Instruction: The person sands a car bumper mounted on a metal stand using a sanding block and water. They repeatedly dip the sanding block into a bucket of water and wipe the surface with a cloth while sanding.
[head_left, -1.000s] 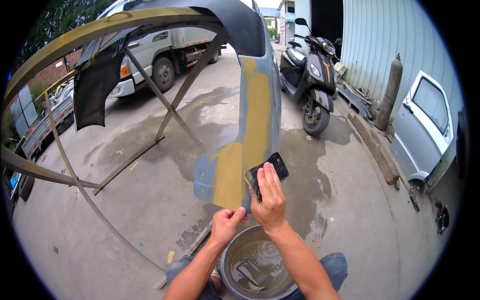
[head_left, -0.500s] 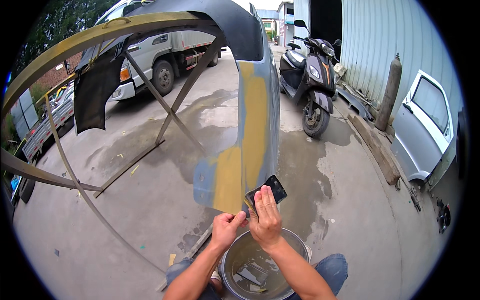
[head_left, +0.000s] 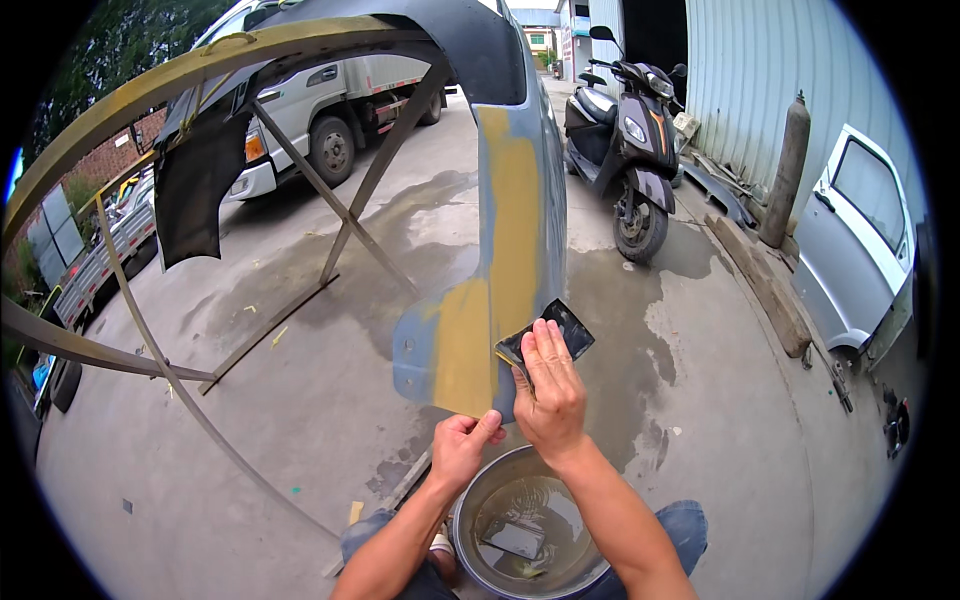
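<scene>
- Head view: right hand [head_left: 548,392] presses a dark sanding sheet [head_left: 547,336] flat against the lower edge of a grey car bumper [head_left: 520,230], fingers closed over the sheet.
- Left hand [head_left: 462,447], just beside and below, pinches the bumper's bottom edge at its yellow filler patch [head_left: 470,345].
- Metal basin [head_left: 527,522] of water sits directly beneath both hands.
- Scooter [head_left: 625,140] stands well beyond, to the right.

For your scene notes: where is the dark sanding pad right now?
In the head view, the sanding pad is pressed under the right hand against the bumper's lower edge, above the water basin.
</scene>
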